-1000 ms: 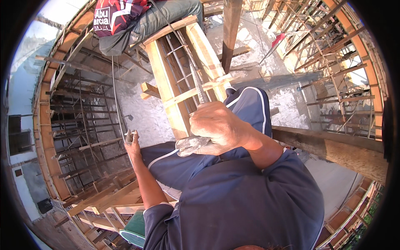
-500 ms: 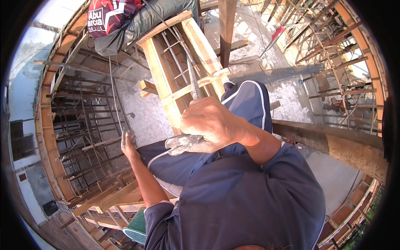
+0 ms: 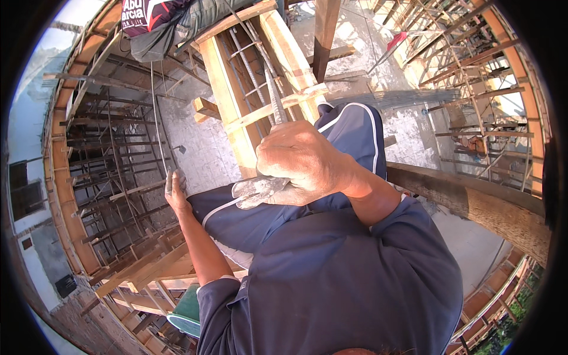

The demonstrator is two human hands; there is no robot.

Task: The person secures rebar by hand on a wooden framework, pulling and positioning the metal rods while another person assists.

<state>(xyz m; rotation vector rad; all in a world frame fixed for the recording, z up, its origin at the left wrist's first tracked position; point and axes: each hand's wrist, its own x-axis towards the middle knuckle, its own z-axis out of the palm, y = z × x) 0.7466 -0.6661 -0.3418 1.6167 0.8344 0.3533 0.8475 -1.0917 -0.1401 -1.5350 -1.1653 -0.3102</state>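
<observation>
My right hand point(image 3: 302, 160) is closed in a fist around a ribbed steel bar point(image 3: 274, 97), above my lap. The bar runs away from the fist over the wooden formwork trough point(image 3: 236, 118). Grey, caked-looking fingers stick out from the fist's left side. Out to the left, my left hand point(image 3: 176, 190) has its fingers at the near end of a long thin rod point(image 3: 157, 118). This rod rises toward a co-worker seated at the far end. Inside the trough lie more ribbed bars point(image 3: 242, 56) with cross ties, and a wooden crosspiece point(image 3: 302, 97) spans its near part.
A co-worker's clothed leg point(image 3: 207, 23) rests beside the trough's far end. An upright post point(image 3: 325, 38) stands right of it. A thick beam point(image 3: 473, 201) passes at my right. Timber scaffolding point(image 3: 112, 142) drops away on the left. A green container point(image 3: 188, 310) is by my left elbow.
The whole view has shifted slightly, so the trough and co-worker sit higher in the picture. Both hands keep nearly the same pose, and their holds look unchanged.
</observation>
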